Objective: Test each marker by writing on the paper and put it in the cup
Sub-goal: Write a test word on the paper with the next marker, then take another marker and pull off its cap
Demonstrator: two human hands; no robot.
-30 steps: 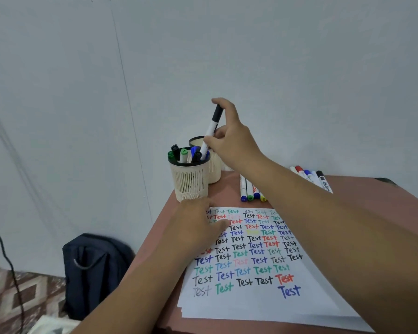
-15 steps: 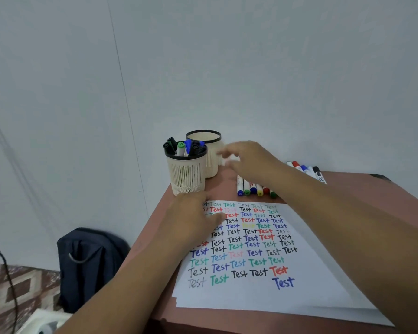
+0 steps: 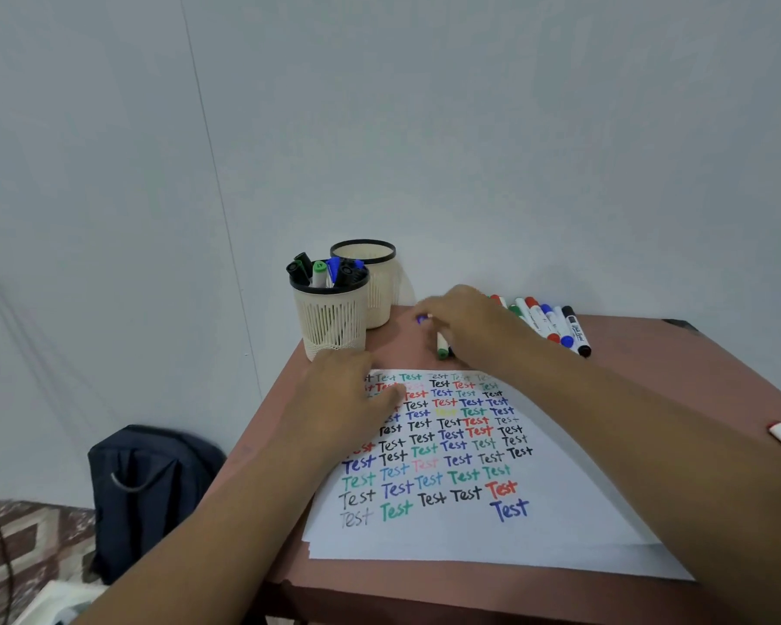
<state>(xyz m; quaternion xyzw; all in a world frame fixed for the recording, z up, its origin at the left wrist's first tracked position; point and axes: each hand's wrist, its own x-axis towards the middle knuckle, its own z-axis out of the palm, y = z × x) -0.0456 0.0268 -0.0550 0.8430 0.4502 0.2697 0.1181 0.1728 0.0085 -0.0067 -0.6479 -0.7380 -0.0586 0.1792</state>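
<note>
Having dropped the black marker in the cup (image 3: 330,309) to its left, the right hand (image 3: 465,322) now curls round a blue marker (image 3: 422,318), while the left hand (image 3: 348,394) lies flat on the paper (image 3: 537,534).

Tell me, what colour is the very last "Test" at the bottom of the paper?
Blue. The bottom "Test" on the paper shows clearly in the head view.

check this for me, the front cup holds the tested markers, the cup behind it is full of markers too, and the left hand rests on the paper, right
Not quite. The head view shows the cup behind with no markers showing above its rim, not full. The rest stands: the front cup holds the tested markers, and the left hand rests on the paper.
</note>
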